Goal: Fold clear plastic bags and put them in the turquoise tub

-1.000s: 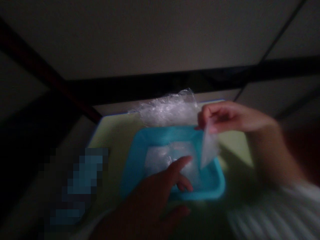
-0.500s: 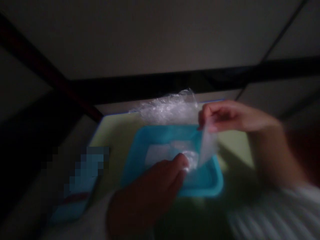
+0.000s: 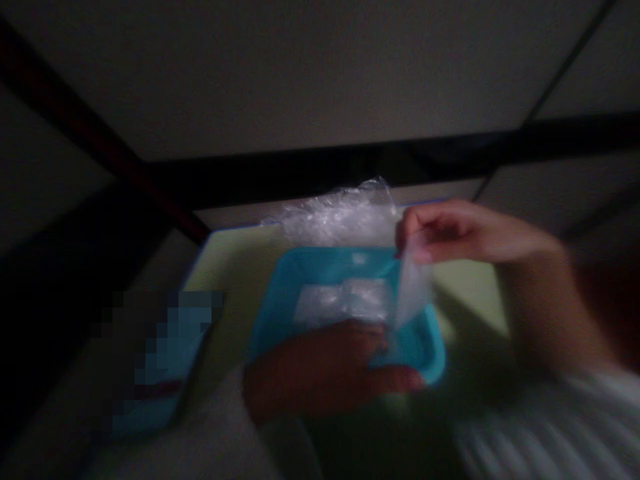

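A blue plastic basin (image 3: pixel 436 353) stands on the yellow-green tabletop. Small clear plastic packets (image 3: pixel 369 298) lie flat in it, side by side. My left hand (image 3: pixel 335 370) reaches over the basin's near side, its thumb stretched apart along the near rim and its fingers down inside, the tips partly blurred. Nothing shows in its grasp. Above the basin's right side, my right hand (image 3: pixel 440 230) is closed in a pinch on the upper edge of a thin translucent plastic bag (image 3: pixel 413 283), which hangs down into the basin.
Behind the basin lies a crumpled heap of clear plastic wrap (image 3: pixel 340 217), close to the table's blue back edge. A pixelated flat bluish object (image 3: pixel 173 353) lies to the left. The yellow-green table (image 3: pixel 235 267) backs onto pale panels (image 3: pixel 320 80). The light is dim.
My left hand has let go of a shiny clear packet in the basin, and its thumb has swung out over the near rim. My right hand keeps its pinch almost unmoved.
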{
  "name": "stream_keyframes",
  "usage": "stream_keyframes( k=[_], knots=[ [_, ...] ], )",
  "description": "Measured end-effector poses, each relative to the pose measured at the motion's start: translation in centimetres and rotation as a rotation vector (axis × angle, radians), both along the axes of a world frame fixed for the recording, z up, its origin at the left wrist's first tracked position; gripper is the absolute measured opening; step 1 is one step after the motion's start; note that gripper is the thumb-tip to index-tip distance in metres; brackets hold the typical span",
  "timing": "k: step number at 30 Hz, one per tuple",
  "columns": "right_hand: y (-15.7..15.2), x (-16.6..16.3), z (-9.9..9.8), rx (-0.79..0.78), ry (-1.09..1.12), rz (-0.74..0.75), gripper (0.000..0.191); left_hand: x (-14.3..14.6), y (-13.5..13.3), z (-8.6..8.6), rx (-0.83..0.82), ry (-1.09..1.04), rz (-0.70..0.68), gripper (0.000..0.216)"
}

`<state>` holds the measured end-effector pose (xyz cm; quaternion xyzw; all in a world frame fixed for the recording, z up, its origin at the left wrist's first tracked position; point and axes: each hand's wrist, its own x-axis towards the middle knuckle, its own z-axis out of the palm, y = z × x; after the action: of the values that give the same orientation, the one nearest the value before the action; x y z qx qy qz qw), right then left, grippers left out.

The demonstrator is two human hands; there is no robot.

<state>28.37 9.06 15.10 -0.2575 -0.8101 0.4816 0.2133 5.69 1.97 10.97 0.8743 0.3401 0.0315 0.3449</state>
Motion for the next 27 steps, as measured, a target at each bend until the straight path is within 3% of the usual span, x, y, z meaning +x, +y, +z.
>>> stream_keyframes(
  k=[6,14,19,23,27],
  knots=[
    [0.0,0.0,0.1,0.017,-0.007,0.011,0.018,0.4,0.3,0.2,-0.098,0.112,-0.056,0.055],
    [0.1,0.0,0.1,0.030,-0.010,0.009,0.016,-0.4,0.3,0.6,0.049,0.081,-0.048,0.049],
    [0.1,0.0,0.1,0.052,-0.018,0.001,0.015,-1.0,0.7,-0.5,0.076,0.087,-0.087,0.035],
    [0.1,0.0,0.0,0.045,-0.015,0.009,0.015,-1.4,0.8,-2.0,0.052,0.086,-0.078,0.033],
    [0.1,0.0,0.0,0.033,-0.014,-0.001,0.015,-2.0,0.8,-2.2,0.072,-0.010,-0.048,0.032]
  ],
)
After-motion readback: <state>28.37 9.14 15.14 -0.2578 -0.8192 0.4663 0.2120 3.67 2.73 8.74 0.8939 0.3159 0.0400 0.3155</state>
